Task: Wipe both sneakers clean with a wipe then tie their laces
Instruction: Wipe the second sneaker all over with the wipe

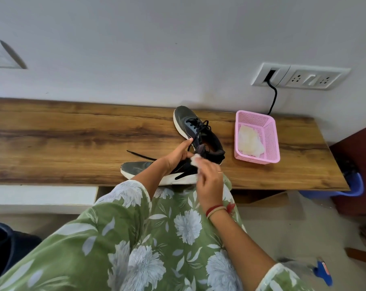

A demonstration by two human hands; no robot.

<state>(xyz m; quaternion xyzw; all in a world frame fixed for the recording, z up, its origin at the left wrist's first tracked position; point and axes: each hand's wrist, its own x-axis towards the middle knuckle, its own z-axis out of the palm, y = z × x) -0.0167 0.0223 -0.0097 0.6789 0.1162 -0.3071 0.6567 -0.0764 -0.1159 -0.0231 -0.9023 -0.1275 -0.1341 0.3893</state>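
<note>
Sneaker at the tabletop edge: left hand grips it, right hand pinches a wipe; second sneaker and basket lie beyond.

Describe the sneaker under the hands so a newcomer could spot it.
On the wooden bench along the wall, look at the front edge, left of the pink basket. The sneaker lies there with its toe pointing left. Unlike the other sneaker, whose toe points at the wall, the left hand holds it and the right hand pinches a wipe over it.
</note>
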